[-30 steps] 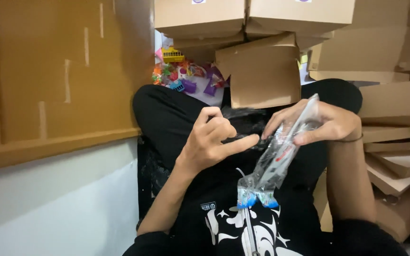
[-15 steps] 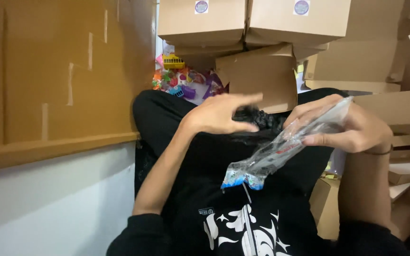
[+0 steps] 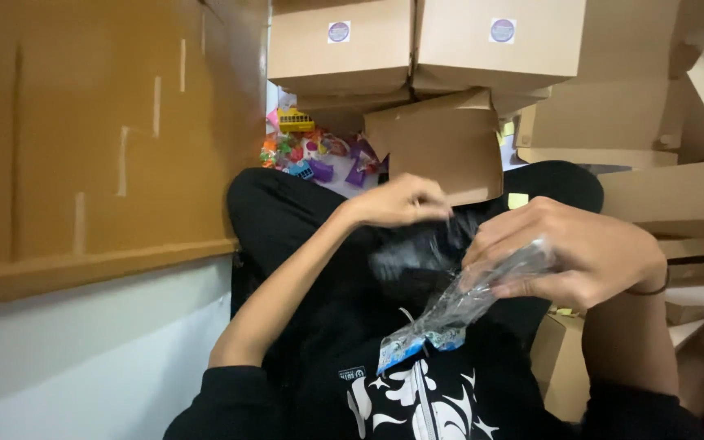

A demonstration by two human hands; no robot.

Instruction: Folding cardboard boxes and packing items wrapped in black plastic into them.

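a: what is nearest the camera?

b: a black garment with a white graphic print (image 3: 417, 403), worn by the seated person, whose black-clothed legs stretch away from the camera.

a: and the hands?

b: the right hand (image 3: 568, 253) is closed around one end of a clear crinkly plastic packet (image 3: 458, 305), which slopes down toward the lap, its lower end a blue and white printed strip. something small seems to be inside, too blurred to name. the left hand (image 3: 401, 200) hovers just above and beyond it, fingers loosely curled and pinched together over the dark lap, blurred; i cannot tell whether it grips anything.

a: how far along is the handling?

b: judging from this view, the packet is held in the air over the lap, not set down or packed anywhere. i cannot tell if it is sealed or open.

a: what lies farther off?

b: beyond the knees, a tilted brown cardboard box (image 3: 437, 147), matte and flat-sided. beside it on the floor, a heap of small bright plastic toys (image 3: 311, 151), purple, yellow, pink. behind that, stacked cardboard boxes with round stickers (image 3: 340, 45). more folded cartons (image 3: 678, 195) are piled at the right, and a big taped cardboard panel (image 3: 99, 130) stands at the left above a pale wall.
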